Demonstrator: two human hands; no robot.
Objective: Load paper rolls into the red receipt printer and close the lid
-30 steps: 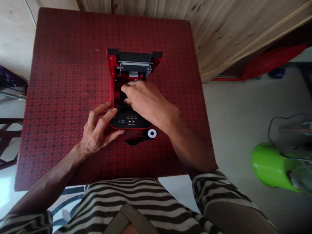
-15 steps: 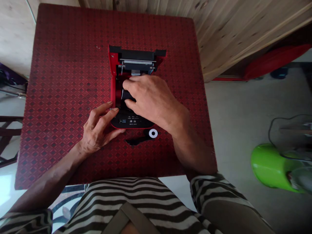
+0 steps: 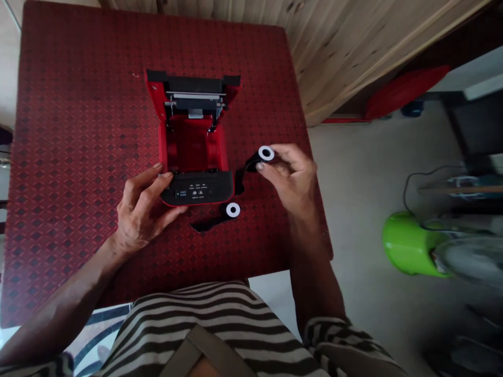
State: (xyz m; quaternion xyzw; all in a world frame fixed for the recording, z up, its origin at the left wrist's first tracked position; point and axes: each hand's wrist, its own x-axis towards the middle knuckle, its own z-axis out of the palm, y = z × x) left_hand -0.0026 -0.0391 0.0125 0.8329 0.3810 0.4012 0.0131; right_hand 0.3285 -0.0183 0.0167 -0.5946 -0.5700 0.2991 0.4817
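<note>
A red and black label printer [image 3: 198, 186] sits on the table with its lid [image 3: 194, 86] raised and its red bay [image 3: 191, 144] uncovered. My left hand [image 3: 139, 207] grips the printer's front left corner, fingers on top and thumb along the front edge. To the right of the printer, my right hand [image 3: 293, 173] pinches a black roll with a white core [image 3: 265, 153]; a loose black strip trails from it towards the printer. A second black roll with a white core [image 3: 232, 210] lies in front of the printer, its strip unrolled to the left.
The table has a red patterned cover [image 3: 78, 104]. A wooden panel wall [image 3: 236, 13] borders its far side. On the floor to the right stands a green bucket [image 3: 408, 243] with blurred items beside it.
My right hand has come out of the printer bay and moved right, carrying a black roll. My left hand stays on the printer. The whole view has shifted.
</note>
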